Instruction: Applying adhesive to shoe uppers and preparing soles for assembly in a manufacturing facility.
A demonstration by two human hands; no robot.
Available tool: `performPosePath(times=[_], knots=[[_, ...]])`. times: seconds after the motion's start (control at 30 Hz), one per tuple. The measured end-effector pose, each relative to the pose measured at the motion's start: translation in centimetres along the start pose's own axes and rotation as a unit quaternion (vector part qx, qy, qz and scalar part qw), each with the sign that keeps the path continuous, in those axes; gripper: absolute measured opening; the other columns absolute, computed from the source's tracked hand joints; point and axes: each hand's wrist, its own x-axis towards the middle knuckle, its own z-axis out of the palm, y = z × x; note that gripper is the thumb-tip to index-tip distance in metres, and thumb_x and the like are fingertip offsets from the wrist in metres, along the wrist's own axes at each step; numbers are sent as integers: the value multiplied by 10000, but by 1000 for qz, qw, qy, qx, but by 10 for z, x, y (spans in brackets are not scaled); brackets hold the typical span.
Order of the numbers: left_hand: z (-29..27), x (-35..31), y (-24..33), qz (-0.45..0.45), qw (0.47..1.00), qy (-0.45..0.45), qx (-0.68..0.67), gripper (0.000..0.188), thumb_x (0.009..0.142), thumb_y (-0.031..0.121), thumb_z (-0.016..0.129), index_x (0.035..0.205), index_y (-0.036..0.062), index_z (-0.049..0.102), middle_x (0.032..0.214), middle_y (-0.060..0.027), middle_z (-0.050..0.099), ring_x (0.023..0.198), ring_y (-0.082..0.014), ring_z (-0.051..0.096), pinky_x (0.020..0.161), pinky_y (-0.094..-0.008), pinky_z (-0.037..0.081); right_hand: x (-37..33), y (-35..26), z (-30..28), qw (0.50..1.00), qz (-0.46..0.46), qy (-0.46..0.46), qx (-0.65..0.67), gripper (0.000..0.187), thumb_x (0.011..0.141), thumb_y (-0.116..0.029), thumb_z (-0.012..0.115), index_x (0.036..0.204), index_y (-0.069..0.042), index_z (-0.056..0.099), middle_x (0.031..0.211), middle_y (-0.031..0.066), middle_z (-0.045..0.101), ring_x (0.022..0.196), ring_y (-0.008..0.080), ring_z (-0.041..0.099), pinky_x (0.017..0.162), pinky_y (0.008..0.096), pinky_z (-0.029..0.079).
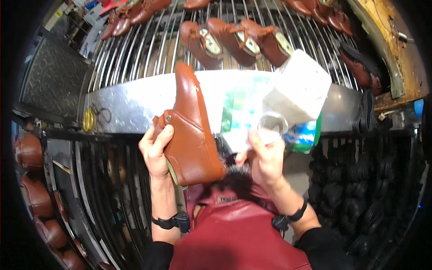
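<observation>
My left hand (155, 148) is closed round the ankle opening of a brown leather boot (191, 130), its thumb pressed on the collar. The boot is held toe up, its heel end toward me. My right hand (267, 159) is to the right of the boot and apart from it. Its thumb and fingers are drawn together just below a white ring-shaped rim (273, 122). Glare hides what they pinch, if anything. Beside that hand lies a green, white and blue plastic packet (301, 137), and a white block-like container (299, 87) leans above it.
Ahead runs a metal ledge (123, 96) with yellow-handled scissors (90, 119) at its left. Behind it, several brown shoes (234, 42) rest on a rack of metal bars (157, 49). Black soles (360, 180) are piled at lower right, more brown footwear (38, 195) at lower left.
</observation>
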Motion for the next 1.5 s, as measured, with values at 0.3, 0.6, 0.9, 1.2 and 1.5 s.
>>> performPosePath(times=[0.3,0.6,0.9,1.2,1.5], knots=[[29,275,55,135,739,102,652,493,775,500,772,1034,84,831,1092,-215,785,1073,-400,742,930,-476,581,0,-18,-13,992,-91,91,0,238,1074,-194,656,957,9,617,761,164,711,584,232,705,504,355,586],[36,276,17,61,743,134,653,970,832,758,703,1466,38,558,1230,-276,723,1174,-451,697,975,-528,559,17,-5,-2,990,-79,111,-45,210,1078,-207,650,1040,-10,591,770,133,699,550,211,680,471,354,568],[-242,-181,47,354,493,452,654,79,842,17,736,913,49,721,953,-138,726,858,-321,696,794,-412,542,20,11,-32,986,-32,56,-151,366,1062,-350,679,1220,-21,659,710,37,584,623,102,554,533,215,401],[-417,-478,133,-46,298,660,688,541,937,323,660,1393,37,608,1367,-261,631,1313,-451,556,1098,-547,444,-3,14,-17,995,-4,-1,-102,302,1068,-326,659,1185,-49,634,839,59,684,607,144,633,533,292,507],[-513,-383,-4,96,904,306,284,673,935,318,675,1512,33,478,1476,-221,573,1373,-409,541,1142,-503,440,-22,-11,-24,975,-158,106,-115,198,1054,-179,685,1060,16,649,810,131,715,576,207,681,489,329,550]])
